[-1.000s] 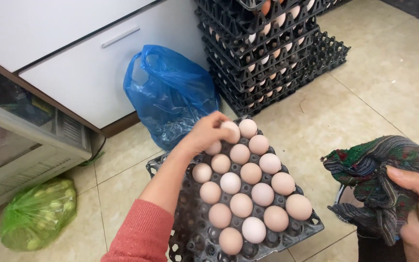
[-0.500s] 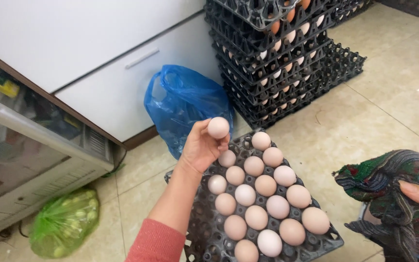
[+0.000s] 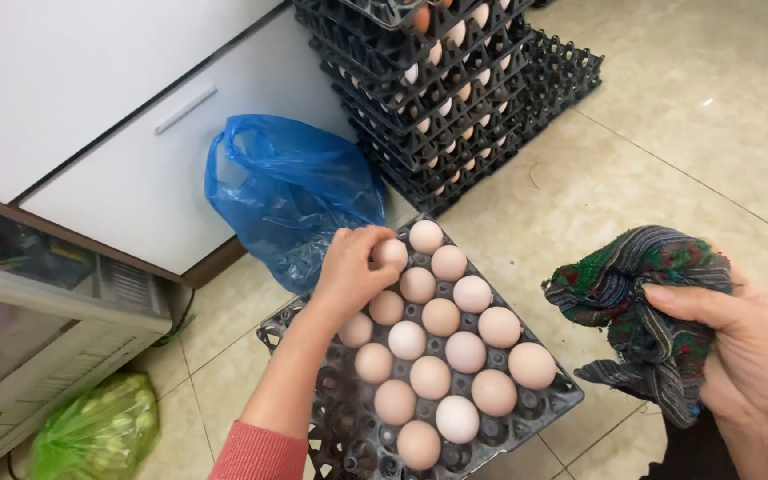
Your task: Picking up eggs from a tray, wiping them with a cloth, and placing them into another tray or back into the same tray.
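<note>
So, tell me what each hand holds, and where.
Left hand grips an egg by its top, at the tray's far corner. Right hand clutches a bunched cloth by one side.

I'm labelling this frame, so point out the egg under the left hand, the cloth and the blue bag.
egg [image 3: 394,252], head view, its shell's right side.
cloth [image 3: 637,298], head view, bunched middle.
blue bag [image 3: 291,196], head view, crumpled front.
</note>
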